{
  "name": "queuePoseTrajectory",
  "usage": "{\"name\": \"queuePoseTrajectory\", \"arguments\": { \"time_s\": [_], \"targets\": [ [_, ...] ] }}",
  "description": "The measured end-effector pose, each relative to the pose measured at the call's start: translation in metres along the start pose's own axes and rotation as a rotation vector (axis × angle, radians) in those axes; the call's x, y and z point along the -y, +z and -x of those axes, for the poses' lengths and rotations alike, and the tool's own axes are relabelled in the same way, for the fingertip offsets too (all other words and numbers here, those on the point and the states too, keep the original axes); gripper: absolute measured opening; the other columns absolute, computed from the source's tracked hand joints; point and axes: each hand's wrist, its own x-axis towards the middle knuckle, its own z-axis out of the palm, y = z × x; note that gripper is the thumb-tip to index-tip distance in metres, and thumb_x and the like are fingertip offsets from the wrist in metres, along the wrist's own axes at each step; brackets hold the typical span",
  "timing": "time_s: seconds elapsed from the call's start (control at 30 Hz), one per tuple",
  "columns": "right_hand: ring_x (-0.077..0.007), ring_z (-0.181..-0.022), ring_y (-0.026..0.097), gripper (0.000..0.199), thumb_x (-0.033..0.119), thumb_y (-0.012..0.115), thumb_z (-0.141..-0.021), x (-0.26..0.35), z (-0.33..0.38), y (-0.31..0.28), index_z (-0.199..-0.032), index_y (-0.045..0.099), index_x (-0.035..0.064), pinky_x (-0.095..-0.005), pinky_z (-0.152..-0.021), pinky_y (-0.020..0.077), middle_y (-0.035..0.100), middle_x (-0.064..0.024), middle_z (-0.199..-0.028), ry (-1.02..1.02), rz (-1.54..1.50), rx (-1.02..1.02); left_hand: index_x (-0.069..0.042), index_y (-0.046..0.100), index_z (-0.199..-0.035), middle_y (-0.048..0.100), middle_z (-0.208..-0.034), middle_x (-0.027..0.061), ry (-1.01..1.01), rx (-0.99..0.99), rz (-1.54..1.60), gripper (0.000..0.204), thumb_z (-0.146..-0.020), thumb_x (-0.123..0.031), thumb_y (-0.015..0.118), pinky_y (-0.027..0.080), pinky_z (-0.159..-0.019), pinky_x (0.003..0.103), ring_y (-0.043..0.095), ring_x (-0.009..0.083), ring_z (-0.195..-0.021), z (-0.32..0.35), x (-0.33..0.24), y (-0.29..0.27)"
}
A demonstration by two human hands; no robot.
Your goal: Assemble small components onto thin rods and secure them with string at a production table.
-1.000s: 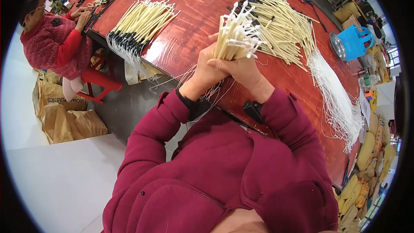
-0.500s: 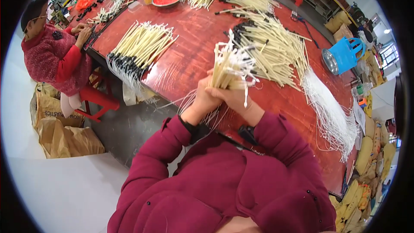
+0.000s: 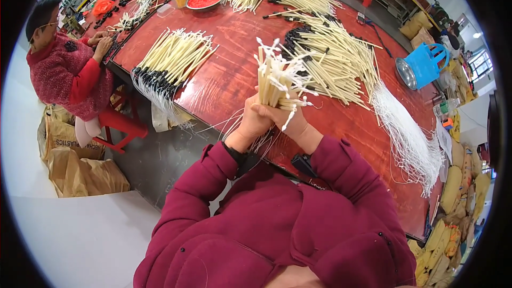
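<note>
**Stick bundle point(image 3: 271, 92) in a full two-handed squeeze**

So your left hand point(image 3: 254, 120) and right hand point(image 3: 290, 121) are pressed together, fingers clamped around that bundle of pale yellow sticks. You've got it roughly upright above the table's near edge, with white tips point(image 3: 282, 72) up top, some drooping to the right. Can't tell exactly how each finger sits, since your hands cover the lower part. Thin white strands point(image 3: 260, 143) hang out below.

Just past your grip to the right, there's a big pile of yellow sticks point(image 3: 341, 66) on the red table point(image 3: 234, 48), with a long fan of white threads point(image 3: 408, 138) trailing near. Left of you is a smaller stick pile point(image 3: 178, 56), black at its near ends. Far side: a bowl point(image 3: 205, 1) of red stuff. A co-worker point(image 3: 69, 72) sits at the left edge, and a blue container point(image 3: 425, 68) lies far right.
</note>
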Motion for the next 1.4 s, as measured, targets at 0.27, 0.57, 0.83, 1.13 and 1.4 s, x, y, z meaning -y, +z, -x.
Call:
{"name": "queuePoseTrajectory", "arguments": {
  "time_s": [0.27, 0.57, 0.83, 1.13, 1.4],
  "targets": [
    [-0.015, -0.104, 0.064, 0.059, 0.025, 0.086, -0.083, 0.027, -0.008, -0.002, -0.129, 0.06, -0.0006, -0.033, -0.09, 0.0533, 0.069, -0.0092, -0.116, 0.297, 0.153, 0.054, 0.0, 0.068, -0.108, 0.073, -0.097, 0.0045, -0.155, -0.03, 0.197, 0.022, -0.086, -0.003, 0.069, 0.055, -0.073, 0.03, 0.066, 0.0125, -0.084, -0.006, -0.01, 0.002],
    [-0.0269, -0.111, 0.058, 0.063, 0.029, 0.085, -0.081, 0.036, 0.013, 0.017, -0.13, 0.058, 0.0003, -0.0399, -0.095, 0.046, 0.062, -0.0166, -0.128, -0.095, 0.188, 0.116, 0.0, 0.07, -0.103, 0.073, -0.089, 0.0049, -0.078, 0.026, 0.105, 0.018, -0.085, -0.003, 0.069, 0.054, -0.07, 0.027, 0.066, 0.012, -0.077, 0.017, -0.08, -0.058],
    [-0.0365, -0.129, 0.048, 0.07, 0.039, 0.076, -0.088, 0.034, 0.036, -0.027, -0.14, 0.053, -0.0013, -0.0462, -0.11, 0.0355, 0.054, -0.0192, -0.141, -0.136, 0.853, 0.26, 0.0, 0.07, -0.091, 0.07, -0.077, 0.0028, -0.166, -0.186, -0.459, 0.009, -0.082, -0.003, 0.071, 0.052, -0.059, 0.029, 0.066, 0.0107, -0.067, 0.003, -0.153, -0.26],
    [-0.0373, -0.129, 0.043, 0.068, 0.037, 0.074, -0.087, -0.002, 0.061, 0.001, -0.141, 0.053, 0.0014, -0.0495, -0.11, 0.0334, 0.047, -0.0171, -0.149, -0.121, 1.019, 0.405, -0.002, 0.074, -0.105, 0.073, -0.096, 0.0234, -0.331, -0.255, -1.52, 0.036, -0.077, -0.025, 0.069, 0.057, -0.082, 0.047, 0.072, 0.0392, -0.093, -0.124, -0.094, -0.384],
    [-0.0357, -0.126, 0.044, 0.072, 0.037, 0.075, -0.085, -0.002, 0.056, 0.002, -0.145, 0.051, 0.0034, -0.0495, -0.109, 0.0329, 0.046, -0.0149, -0.15, -0.133, 1.051, 0.436, -0.003, 0.076, -0.107, 0.072, -0.113, 0.0227, -0.634, -0.234, -1.602, 0.034, -0.081, -0.024, 0.068, 0.057, -0.09, 0.046, 0.07, 0.0393, -0.107, -0.163, -0.033, -0.364]
  ]
}}
